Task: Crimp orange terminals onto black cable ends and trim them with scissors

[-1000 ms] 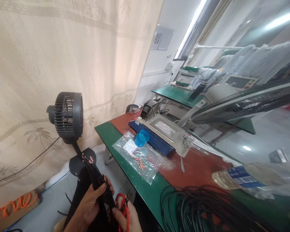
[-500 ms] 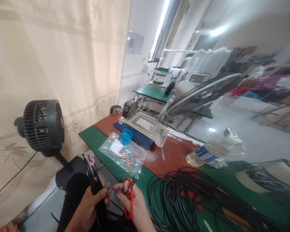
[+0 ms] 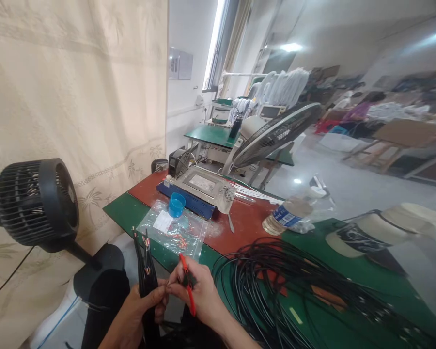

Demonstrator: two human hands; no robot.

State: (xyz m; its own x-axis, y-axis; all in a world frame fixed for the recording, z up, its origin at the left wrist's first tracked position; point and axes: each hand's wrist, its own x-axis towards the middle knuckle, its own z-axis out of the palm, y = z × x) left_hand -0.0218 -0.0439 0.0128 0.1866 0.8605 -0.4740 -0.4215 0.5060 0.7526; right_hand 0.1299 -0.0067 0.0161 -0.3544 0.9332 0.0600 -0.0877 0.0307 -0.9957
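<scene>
My left hand (image 3: 140, 310) is closed round a bundle of black wires (image 3: 144, 264) whose stripped ends point up. My right hand (image 3: 198, 291) is closed on a red-handled cutter (image 3: 186, 281) and meets the left hand's fingertips at a wire end. Both hands are low in the view, in front of the near edge of the green table (image 3: 352, 271). A large coil of black cable (image 3: 276, 291) lies on the table just right of my right hand.
A clear bag of small red parts (image 3: 174, 232) and a blue cup (image 3: 176, 204) lie behind the hands. A grey device (image 3: 199, 186), a plastic bottle (image 3: 287, 218) and a tilted fan head (image 3: 272, 135) sit farther back. A black fan (image 3: 36, 203) stands at left.
The view has swung to the right. My right hand has moved left with the cutter and now touches the left hand's fingertips; before, the two were a little apart.
</scene>
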